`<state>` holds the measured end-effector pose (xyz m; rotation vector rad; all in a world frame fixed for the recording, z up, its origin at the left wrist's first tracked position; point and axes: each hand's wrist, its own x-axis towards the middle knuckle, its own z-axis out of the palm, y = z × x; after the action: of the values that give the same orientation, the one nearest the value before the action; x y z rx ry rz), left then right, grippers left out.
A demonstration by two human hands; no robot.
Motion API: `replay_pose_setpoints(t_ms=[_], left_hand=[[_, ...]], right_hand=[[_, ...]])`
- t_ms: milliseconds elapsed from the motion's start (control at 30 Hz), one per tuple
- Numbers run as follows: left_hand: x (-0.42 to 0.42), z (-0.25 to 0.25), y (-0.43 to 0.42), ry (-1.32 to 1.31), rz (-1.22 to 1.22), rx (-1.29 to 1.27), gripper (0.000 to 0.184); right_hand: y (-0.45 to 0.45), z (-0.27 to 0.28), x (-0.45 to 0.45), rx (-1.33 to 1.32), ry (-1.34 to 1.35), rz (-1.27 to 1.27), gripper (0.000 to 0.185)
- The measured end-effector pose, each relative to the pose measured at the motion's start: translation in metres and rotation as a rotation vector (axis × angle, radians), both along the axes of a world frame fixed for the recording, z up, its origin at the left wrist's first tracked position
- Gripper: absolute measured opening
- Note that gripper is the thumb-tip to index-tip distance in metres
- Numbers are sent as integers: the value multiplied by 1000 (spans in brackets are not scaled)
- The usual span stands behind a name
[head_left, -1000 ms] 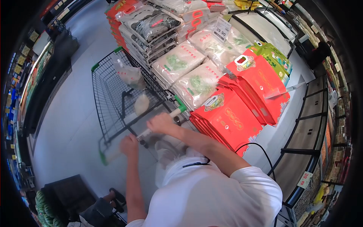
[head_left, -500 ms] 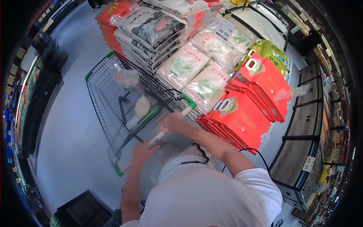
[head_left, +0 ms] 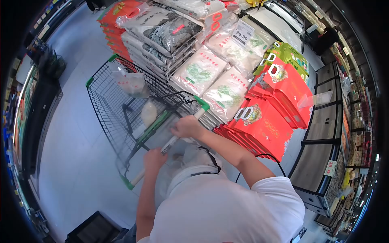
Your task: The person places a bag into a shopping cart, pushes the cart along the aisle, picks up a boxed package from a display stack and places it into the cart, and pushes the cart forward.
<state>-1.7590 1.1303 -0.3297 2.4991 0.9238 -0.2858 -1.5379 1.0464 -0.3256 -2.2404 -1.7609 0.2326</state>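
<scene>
Both of my hands are on the handle [head_left: 138,178] of a shopping cart [head_left: 121,101] with black wire sides and green corner pieces. My left hand [head_left: 154,158] is closed round the middle part of the bar. Farther along, nearer the bar's right end, my right hand [head_left: 187,126] grips it too. Inside the cart, a clear plastic bag with red print [head_left: 133,84] lies toward the far side. A pale rounded item [head_left: 148,113], whose kind I cannot make out, sits closer to the handle.
Stacked white rice bags [head_left: 198,71] stand right beside the cart, under a price sign [head_left: 242,32] reading 39.90. Red gift boxes [head_left: 265,131] and green packages [head_left: 289,58] are to the right. Shelving [head_left: 320,133] lines the right side. A dark bin-like box [head_left: 93,229] is at lower left.
The cart and displays have shifted slightly in view as my head turns. My left hand's fingers look more tightly wrapped round the handle; my right hand keeps its hold.
</scene>
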Motion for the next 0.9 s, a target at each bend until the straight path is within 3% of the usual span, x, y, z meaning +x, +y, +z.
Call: replay_pose_setpoints(t_ms=[133, 433, 900], left_hand=[[4, -4, 15, 4, 1, -7, 27], [2, -24, 51, -69, 26, -3, 25], [0, -33, 95, -104, 81, 82, 21]], right_hand=[[16, -3, 1, -11, 26, -35, 46], [59, -4, 8, -313, 97, -17, 50], [99, -34, 4, -94, 144, 54, 49]])
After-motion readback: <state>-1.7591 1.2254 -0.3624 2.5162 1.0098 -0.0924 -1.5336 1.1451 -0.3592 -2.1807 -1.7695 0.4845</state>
